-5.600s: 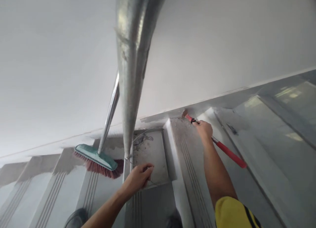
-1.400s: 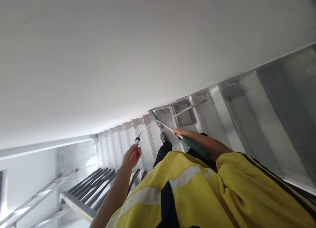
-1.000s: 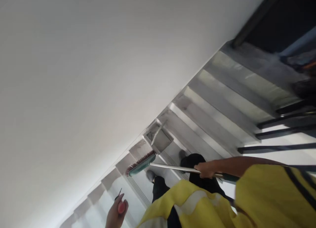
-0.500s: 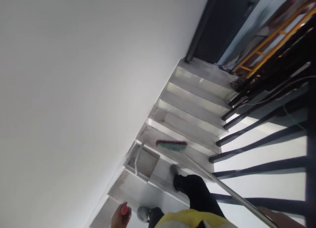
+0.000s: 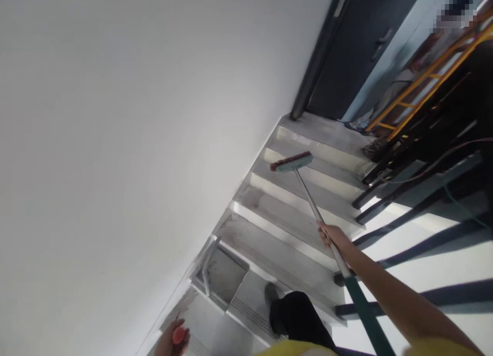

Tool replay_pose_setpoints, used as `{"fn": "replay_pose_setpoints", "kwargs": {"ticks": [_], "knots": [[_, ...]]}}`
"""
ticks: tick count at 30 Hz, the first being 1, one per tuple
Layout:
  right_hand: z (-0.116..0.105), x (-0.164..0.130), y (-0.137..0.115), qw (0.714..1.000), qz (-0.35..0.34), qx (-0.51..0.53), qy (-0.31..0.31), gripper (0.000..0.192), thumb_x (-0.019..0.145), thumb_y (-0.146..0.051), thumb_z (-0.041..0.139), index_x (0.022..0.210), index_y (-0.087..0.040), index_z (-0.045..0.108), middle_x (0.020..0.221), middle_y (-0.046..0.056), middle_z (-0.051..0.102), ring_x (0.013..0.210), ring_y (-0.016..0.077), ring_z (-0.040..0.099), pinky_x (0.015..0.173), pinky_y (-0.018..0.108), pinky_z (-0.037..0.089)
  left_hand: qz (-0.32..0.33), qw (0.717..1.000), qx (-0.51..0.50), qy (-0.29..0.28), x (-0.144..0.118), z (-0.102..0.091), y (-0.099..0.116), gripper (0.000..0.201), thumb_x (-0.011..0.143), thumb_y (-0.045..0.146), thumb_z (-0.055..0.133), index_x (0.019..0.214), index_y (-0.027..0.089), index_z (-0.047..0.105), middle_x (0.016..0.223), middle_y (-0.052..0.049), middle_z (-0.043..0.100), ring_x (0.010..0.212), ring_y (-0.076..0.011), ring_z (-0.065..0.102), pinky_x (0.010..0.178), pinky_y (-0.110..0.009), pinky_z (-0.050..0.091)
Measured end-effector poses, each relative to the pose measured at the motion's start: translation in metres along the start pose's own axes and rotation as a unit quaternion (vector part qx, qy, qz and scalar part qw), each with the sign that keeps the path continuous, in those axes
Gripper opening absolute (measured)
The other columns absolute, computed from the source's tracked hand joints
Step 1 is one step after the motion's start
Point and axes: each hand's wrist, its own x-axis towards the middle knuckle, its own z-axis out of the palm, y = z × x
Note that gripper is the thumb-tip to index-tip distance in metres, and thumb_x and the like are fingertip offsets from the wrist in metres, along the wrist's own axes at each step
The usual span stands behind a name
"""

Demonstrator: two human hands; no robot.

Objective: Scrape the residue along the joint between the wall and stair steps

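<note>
"So, R hand [image 5: 333, 235]; grip?"

"Closed rd broom [image 5: 340, 261] hdl, abt mid-shaft; bristle end held out over upper stairs [image 5: 285, 245], twd dark door [image 5: 358, 53]; can't tell if it touches a step."

"L hand [image 5: 169, 340]?"

"Bottom of view; fingers curled rd red-ended tool [image 5: 178, 335]; thin dk tip pokes out; rest hidden."

"Dustpan [image 5: 231, 278]?"

"Lower step, nr white wall [image 5: 154, 140]; neither hand on it."

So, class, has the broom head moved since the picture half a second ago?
Yes: the broom head has moved away from the dustpan, along the stairs, closer to the dark door.
</note>
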Motion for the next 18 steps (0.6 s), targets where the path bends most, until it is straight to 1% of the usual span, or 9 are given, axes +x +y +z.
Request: {"fn": "replay_pose_setpoints", "kwargs": {"ticks": [2, 4, 6, 8, 11, 13, 15, 17, 18], "knots": [[0.020, 0.031, -0.024, 1.000, -0.019, 0.005, -0.007, 0.035, 0.090, -0.039, 0.047, 0.062, -0.018, 0.043, 0.044, -0.005, 0.039, 0.030, 0.0051, 0.032, 0.030, 0.019, 0.030, 0.011, 1.000, -0.027, 0.002, -0.009, -0.008, 0.000, 0.021, 0.065, 0.025, 0.065, 0.084, 0.022, 0.056, 0.063, -0.003, 0.060, 0.052, -0.0153, 0.060, 0.045, -0.022, 0.048], [0.036, 0.050, -0.032, 0.999, -0.043, 0.002, -0.021, 0.038, 0.093, -0.042, 0.040, 0.064, -0.017, 0.043, 0.044, -0.005, 0.040, 0.030, 0.0056, 0.033, 0.031, 0.019, 0.030, 0.031, 0.999, -0.019, 0.007, -0.017, -0.018, -0.004, 0.027, 0.061, 0.024, 0.067, 0.086, 0.021, 0.056, 0.067, -0.003, 0.061, 0.055, -0.0157, 0.061, 0.048, -0.023, 0.049], [0.050, 0.058, -0.028, 0.998, -0.048, -0.004, -0.045, 0.038, 0.094, -0.042, 0.037, 0.065, -0.017, 0.043, 0.044, -0.005, 0.039, 0.029, 0.0056, 0.032, 0.032, 0.019, 0.030, 0.044, 0.999, -0.007, 0.013, -0.022, -0.025, -0.010, 0.030, 0.058, 0.025, 0.068, 0.085, 0.020, 0.056, 0.068, -0.003, 0.061, 0.054, -0.0152, 0.060, 0.048, -0.023, 0.049], [0.065, 0.055, -0.016, 0.997, -0.029, -0.036, -0.069, 0.036, 0.094, -0.040, 0.039, 0.065, -0.018, 0.042, 0.042, -0.006, 0.038, 0.028, 0.0055, 0.031, 0.031, 0.019, 0.028, 0.052, 0.998, 0.000, 0.018, -0.024, -0.029, -0.014, 0.029, 0.059, 0.026, 0.068, 0.083, 0.019, 0.055, 0.067, -0.002, 0.060, 0.053, -0.0142, 0.059, 0.047, -0.022, 0.048], [0.091, 0.031, 0.020, 0.986, 0.011, -0.140, -0.086, 0.036, 0.093, -0.036, 0.041, 0.062, -0.018, 0.041, 0.038, -0.006, 0.037, 0.027, 0.0064, 0.032, 0.030, 0.019, 0.024, 0.059, 0.998, 0.009, 0.018, -0.024, -0.028, -0.014, 0.022, 0.063, 0.024, 0.065, 0.082, 0.018, 0.054, 0.067, -0.002, 0.060, 0.052, -0.0136, 0.058, 0.047, -0.022, 0.048], [0.109, 0.005, 0.056, 0.973, 0.040, -0.204, -0.099, 0.036, 0.093, -0.034, 0.041, 0.060, -0.018, 0.041, 0.037, -0.005, 0.037, 0.027, 0.0070, 0.033, 0.030, 0.019, 0.025, 0.065, 0.998, 0.018, 0.016, -0.023, -0.024, -0.012, 0.019, 0.066, 0.023, 0.062, 0.083, 0.018, 0.055, 0.067, -0.003, 0.059, 0.051, -0.0135, 0.058, 0.045, -0.022, 0.047], [0.124, -0.023, 0.096, 0.960, 0.080, -0.236, -0.130, 0.034, 0.090, -0.035, 0.046, 0.061, -0.018, 0.042, 0.038, -0.005, 0.038, 0.028, 0.0066, 0.034, 0.031, 0.017, 0.027, 0.070, 0.997, 0.027, 0.014, -0.021, -0.019, -0.008, 0.017, 0.069, 0.023, 0.060, 0.084, 0.018, 0.055, 0.066, -0.003, 0.059, 0.050, -0.0134, 0.057, 0.044, -0.021, 0.046], [0.129, -0.048, 0.133, 0.943, 0.105, -0.260, -0.181, 0.032, 0.087, -0.036, 0.050, 0.061, -0.018, 0.043, 0.039, -0.005, 0.040, 0.027, 0.0066, 0.034, 0.030, 0.017, 0.027, 0.075, 0.996, 0.037, 0.013, -0.020, -0.013, -0.004, 0.015, 0.071, 0.023, 0.058, 0.084, 0.017, 0.055, 0.065, -0.003, 0.058, 0.049, -0.0130, 0.056, 0.043, -0.021, 0.046], [0.127, -0.058, 0.148, 0.935, 0.115, -0.269, -0.203, 0.032, 0.085, -0.037, 0.051, 0.061, -0.018, 0.044, 0.040, -0.005, 0.041, 0.027, 0.0067, 0.035, 0.030, 0.017, 0.027, 0.077, 0.996, 0.042, 0.012, -0.019, -0.011, -0.002, 0.014, 0.072, 0.023, 0.058, 0.084, 0.017, 0.055, 0.065, -0.003, 0.058, 0.049, -0.0130, 0.057, 0.043, -0.021, 0.046]]}}
